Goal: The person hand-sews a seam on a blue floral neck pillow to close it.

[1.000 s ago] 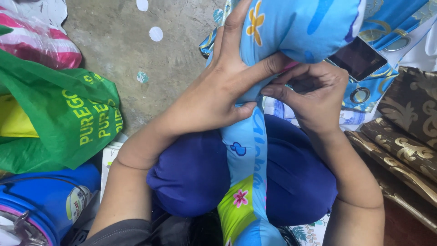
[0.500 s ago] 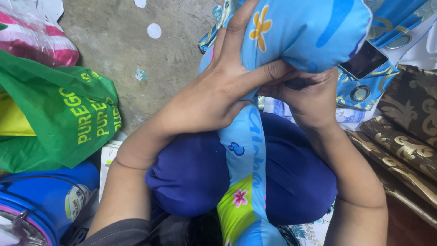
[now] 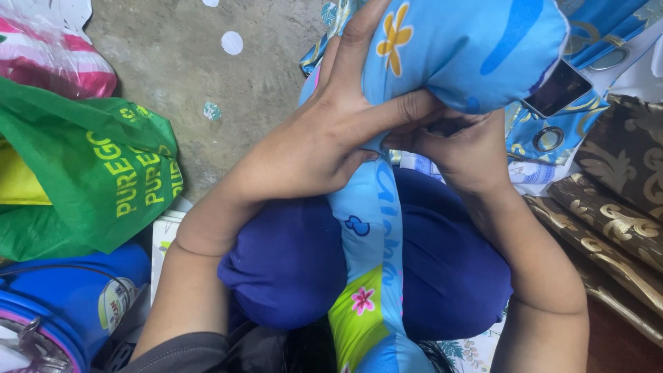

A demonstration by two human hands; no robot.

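A stuffed light-blue cloth pillow (image 3: 476, 48) printed with flowers bulges at the top middle of the head view. Its unfilled blue cover (image 3: 369, 269) trails down between my knees in dark blue trousers (image 3: 290, 269). My left hand (image 3: 324, 131) wraps the pillow's neck, fingers up its left side and thumb across the front. My right hand (image 3: 463, 148) presses in under the stuffed end, with its fingertips hidden in the fabric fold. Both hands grip the cloth tightly.
A green plastic bag (image 3: 97, 173) and a pink striped bag (image 3: 48, 62) lie at left on the concrete floor (image 3: 207, 76). A blue container (image 3: 62, 304) sits bottom left. A dark phone (image 3: 559, 88) rests on blue curtain fabric; brown and gold brocade cloth (image 3: 615, 200) lies at right.
The stuffed end has risen and swollen toward the top of view. My right hand has closed in under it, and its fingers have slipped out of sight into the fold.
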